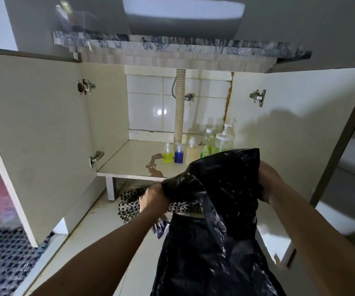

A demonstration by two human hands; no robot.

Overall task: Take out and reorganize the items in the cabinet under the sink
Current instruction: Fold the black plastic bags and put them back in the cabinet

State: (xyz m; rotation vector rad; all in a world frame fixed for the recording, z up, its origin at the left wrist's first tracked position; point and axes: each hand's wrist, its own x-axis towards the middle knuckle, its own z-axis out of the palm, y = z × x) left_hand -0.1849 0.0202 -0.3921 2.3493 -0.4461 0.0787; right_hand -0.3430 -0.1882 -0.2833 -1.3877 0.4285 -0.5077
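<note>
A large black plastic bag [217, 221] hangs in front of the open cabinet [129, 161] under the sink. My left hand [153, 198] grips its left upper edge, and my right hand [267, 181] holds its right upper edge. On the cabinet floor behind the bag stand several bottles: a small yellow one [167, 155], a small blue one [178, 155], a pale amber one [191, 149], a green one [208, 144] and a clear pump bottle [224, 138]. The bag hides the right front part of the cabinet floor.
Both cabinet doors stand open, left [33, 133] and right [300, 135]. A corrugated drain hose [179, 107] runs down the tiled back wall. A brown stain [154, 165] marks the shelf. A checked cloth [129, 206] lies on the floor below, a patterned mat [3, 259] at far left.
</note>
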